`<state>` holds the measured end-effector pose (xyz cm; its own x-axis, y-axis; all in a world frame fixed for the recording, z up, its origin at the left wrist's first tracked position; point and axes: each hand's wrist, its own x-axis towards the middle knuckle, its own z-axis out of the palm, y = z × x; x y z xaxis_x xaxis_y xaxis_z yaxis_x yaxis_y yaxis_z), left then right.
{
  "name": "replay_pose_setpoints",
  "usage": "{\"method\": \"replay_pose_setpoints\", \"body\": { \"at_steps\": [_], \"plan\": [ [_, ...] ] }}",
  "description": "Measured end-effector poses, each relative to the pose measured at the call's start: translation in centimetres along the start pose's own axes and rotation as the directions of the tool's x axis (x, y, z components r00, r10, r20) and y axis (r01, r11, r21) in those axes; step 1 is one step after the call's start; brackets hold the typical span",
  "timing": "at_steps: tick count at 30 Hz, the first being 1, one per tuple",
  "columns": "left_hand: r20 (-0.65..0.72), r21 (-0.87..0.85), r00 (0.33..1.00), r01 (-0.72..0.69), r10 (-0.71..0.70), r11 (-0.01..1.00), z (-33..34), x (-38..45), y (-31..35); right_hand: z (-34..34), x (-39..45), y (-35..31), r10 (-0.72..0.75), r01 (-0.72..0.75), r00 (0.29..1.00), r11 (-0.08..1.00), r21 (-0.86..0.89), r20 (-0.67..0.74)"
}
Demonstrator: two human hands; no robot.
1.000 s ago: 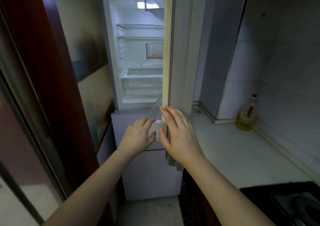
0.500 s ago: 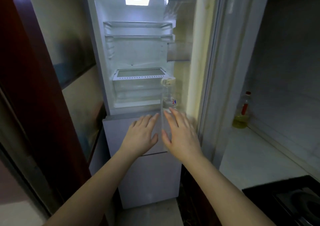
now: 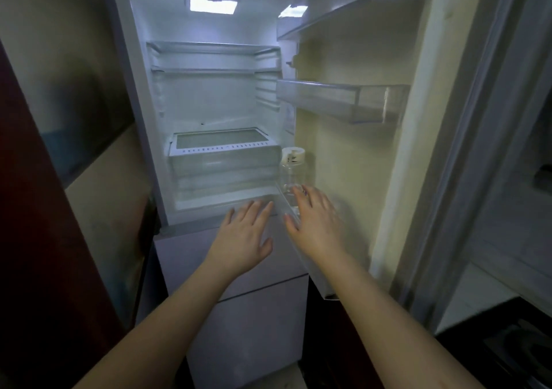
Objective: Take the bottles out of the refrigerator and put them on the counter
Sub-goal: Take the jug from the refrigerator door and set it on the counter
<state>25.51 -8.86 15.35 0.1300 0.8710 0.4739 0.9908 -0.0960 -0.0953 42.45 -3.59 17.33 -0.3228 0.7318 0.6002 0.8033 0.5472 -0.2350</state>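
Head view: the refrigerator door [image 3: 358, 149] has swung wide, exposing a clear bottle [image 3: 292, 170] in its lowest door shelf. Both hands, left hand [image 3: 243, 235] and right hand [image 3: 316, 224], are spread and empty; the right seems nearly touching it.

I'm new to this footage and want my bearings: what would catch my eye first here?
The lit, nearly bare refrigerator with its door swung wide open fills the middle of the view. A clear bottle with a white cap stands upright in the lowest door shelf. In front of it, the left hand and right hand reach forward, open and holding nothing, the right one just below the bottle.
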Motion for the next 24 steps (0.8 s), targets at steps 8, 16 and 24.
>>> {"method": "replay_pose_setpoints", "body": {
  "at_steps": [8,16,24],
  "plan": [
    [-0.003,-0.053,1.000,-0.014,0.014,0.999,2.0,3.3,-0.7,3.3,7.0,1.6,0.245,-0.260,0.961,0.957,0.127,0.125],
    [-0.004,-0.035,0.999,0.037,-0.038,0.999,2.4,6.0,-3.3,7.0,13.0,3.7,0.499,-0.512,0.853,0.747,0.424,0.151],
    [0.005,-0.071,0.995,0.096,-0.096,0.993,3.0,7.9,-3.2,11.1,14.9,6.0,0.515,-0.593,0.799,0.588,0.550,0.311]
  ]
}}
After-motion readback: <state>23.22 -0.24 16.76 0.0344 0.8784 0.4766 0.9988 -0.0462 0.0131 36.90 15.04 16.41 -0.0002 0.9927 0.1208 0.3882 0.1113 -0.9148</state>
